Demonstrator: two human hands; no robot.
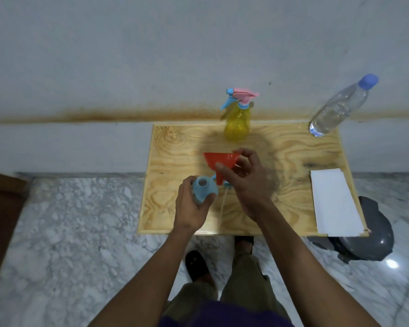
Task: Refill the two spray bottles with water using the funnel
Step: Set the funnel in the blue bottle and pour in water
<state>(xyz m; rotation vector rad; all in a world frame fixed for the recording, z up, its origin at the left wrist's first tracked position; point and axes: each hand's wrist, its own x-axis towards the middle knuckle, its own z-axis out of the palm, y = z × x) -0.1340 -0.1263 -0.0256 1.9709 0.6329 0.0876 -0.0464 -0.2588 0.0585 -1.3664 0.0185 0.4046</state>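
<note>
Holding funnel (pixel 222 162) w/ right hand (pixel 248 182), left hand (pixel 190 206) gripping blue bottle (pixel 204 188).

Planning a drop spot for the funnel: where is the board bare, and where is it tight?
Bare: the board's back-left corner, left of the yellow spray bottle; also the strip between the right hand and the white paper, in front of the water bottle. Crowded: front centre, where the left hand holds the blue bottle beside the red funnel.
</note>
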